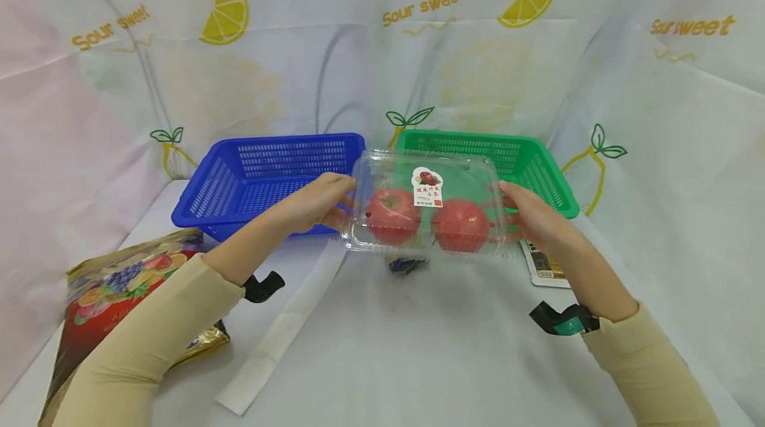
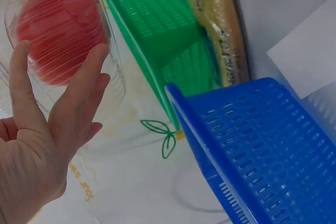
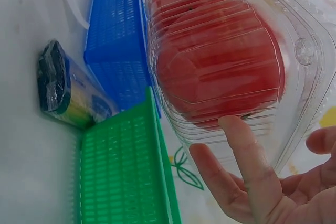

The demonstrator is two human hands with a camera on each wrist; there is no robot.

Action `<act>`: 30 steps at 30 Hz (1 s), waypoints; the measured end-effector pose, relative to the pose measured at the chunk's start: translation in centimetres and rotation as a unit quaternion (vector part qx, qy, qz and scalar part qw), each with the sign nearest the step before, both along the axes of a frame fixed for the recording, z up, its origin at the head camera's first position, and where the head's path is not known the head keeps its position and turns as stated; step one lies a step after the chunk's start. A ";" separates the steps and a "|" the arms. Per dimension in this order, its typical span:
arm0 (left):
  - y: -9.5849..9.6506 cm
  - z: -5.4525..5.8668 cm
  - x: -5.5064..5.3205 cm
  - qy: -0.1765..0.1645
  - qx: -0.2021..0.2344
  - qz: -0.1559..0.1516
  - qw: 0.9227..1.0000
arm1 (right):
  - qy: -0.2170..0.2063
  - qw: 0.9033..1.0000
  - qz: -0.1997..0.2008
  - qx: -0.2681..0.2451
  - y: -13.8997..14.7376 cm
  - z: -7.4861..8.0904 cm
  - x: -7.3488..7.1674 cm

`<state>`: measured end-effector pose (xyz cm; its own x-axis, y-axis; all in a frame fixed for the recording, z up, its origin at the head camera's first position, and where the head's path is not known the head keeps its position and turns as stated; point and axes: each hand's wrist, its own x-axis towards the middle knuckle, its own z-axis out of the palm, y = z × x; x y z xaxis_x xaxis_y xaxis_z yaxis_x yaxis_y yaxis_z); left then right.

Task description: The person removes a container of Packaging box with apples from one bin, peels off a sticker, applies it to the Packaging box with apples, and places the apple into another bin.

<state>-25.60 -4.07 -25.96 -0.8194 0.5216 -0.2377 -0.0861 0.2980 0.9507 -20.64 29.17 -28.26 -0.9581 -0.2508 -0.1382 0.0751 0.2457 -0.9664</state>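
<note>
A clear plastic clamshell box (image 1: 472, 178) is held up between both hands, over the table and in front of the two baskets. Two red apples (image 1: 392, 216) lie side by side inside, and its lid carries a white label (image 1: 427, 188). My left hand (image 1: 317, 204) grips the box's left end. At the opposite end, my right hand (image 1: 538, 218) holds on with thumb and fingers. Spread fingertips (image 2: 97, 56) bear against the left end of the box in the left wrist view. The right wrist view has fingertips (image 3: 231, 127) under the ribbed plastic wall.
Behind the box stand a blue basket (image 1: 197, 214) on the left and a green basket (image 1: 558, 184) on the right. A wrapped packet (image 3: 73, 90) lies between them. A fruit-printed bag (image 1: 113, 294), a white strip (image 1: 283, 331) and a flat packet (image 1: 545, 266) also lie on the table.
</note>
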 end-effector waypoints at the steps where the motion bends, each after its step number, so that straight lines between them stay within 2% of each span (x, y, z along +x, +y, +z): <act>1: 0.1 0.1 -0.3 0.000 0.000 0.003 1.000 | -0.003 1.000 -0.001 0.003 0.1 0.2 -0.2; 7: 0.9 0.7 -1.8 0.005 -0.007 0.018 1.000 | -0.019 1.000 -0.006 0.007 0.7 1.2 -1.5; 12: 1.9 1.2 -3.6 -0.006 -0.002 0.018 1.000 | -0.026 0.999 -0.019 -0.003 1.4 1.7 -2.5; 18: 3.6 1.4 -5.6 0.004 -0.002 0.010 1.000 | -0.020 0.999 -0.028 -0.004 2.8 2.0 -3.6; 26: 5.6 1.9 -7.4 0.006 0.008 -0.005 1.000 | -0.021 0.999 -0.031 -0.003 4.4 2.7 -4.5; 30: 6.6 1.8 -8.3 0.001 0.013 0.008 1.000 | -0.024 0.999 -0.040 -0.002 4.9 2.9 -5.2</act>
<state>-33.93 2.55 -24.19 -0.8283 0.5143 -0.2224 -0.0892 0.2708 0.9585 -25.84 34.08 -25.37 -0.9676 -0.1739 -0.1831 0.1403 0.2328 -0.9624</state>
